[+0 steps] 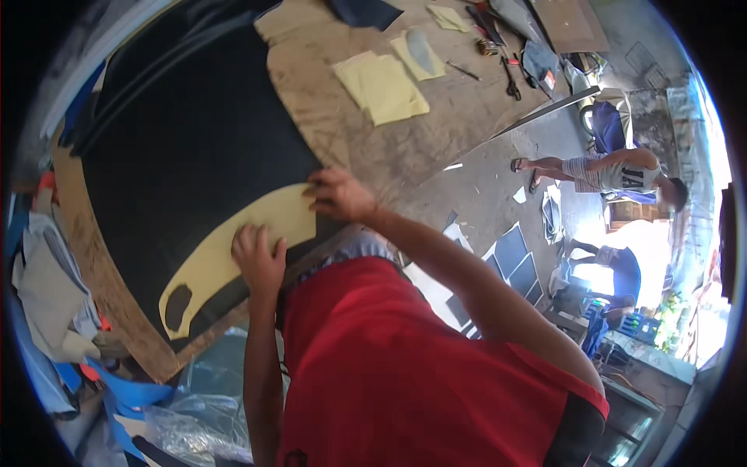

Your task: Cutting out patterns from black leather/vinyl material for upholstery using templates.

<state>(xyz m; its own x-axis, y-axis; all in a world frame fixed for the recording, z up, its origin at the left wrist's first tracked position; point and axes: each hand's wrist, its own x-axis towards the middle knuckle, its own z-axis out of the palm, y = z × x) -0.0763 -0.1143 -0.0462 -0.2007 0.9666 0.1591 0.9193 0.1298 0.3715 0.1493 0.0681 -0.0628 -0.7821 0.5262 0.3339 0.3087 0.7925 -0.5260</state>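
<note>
A curved pale-yellow pattern piece [215, 251] with a cut-out at its lower left lies on a large sheet of black material [194, 132] spread over the wooden table [389, 156]. My left hand [257, 257] rests on the middle of the pattern, its fingers apart and lying on it. My right hand [341, 196] is at the pattern's upper right end, bent fingers apart, touching the pattern and the black sheet beside it.
Yellow sheets [381, 89], scissors [512, 82] and tools lie at the upper right of the table. Fabric piles [50, 288] sit at left, plastic sheeting [194, 424] below. Cut pieces [510, 265] lie on the floor; two other people [622, 171] are at the right.
</note>
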